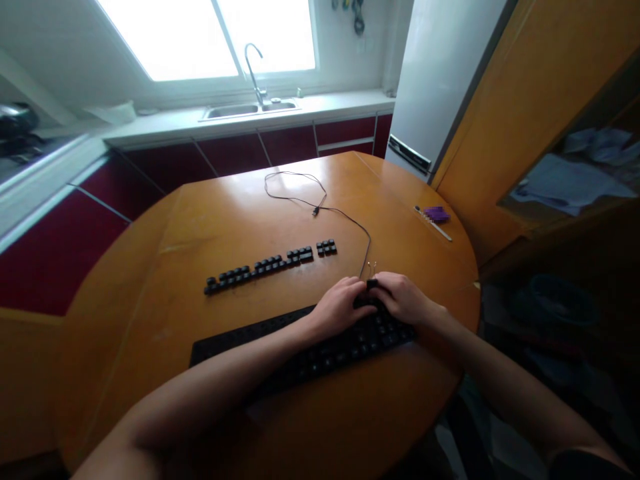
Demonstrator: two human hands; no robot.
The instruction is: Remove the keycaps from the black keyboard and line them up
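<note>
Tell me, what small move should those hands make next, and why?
Probably turn the small black piece so its two wires face the keyboard: between the left hand and right hand, those wires point away from it, and loose keys lie in rows beyond.

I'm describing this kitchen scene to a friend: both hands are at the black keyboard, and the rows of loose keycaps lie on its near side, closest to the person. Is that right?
Not quite: in the head view, the loose keycaps lie beyond the keyboard, on its far side. The left hand and right hand are indeed both at it.
</note>
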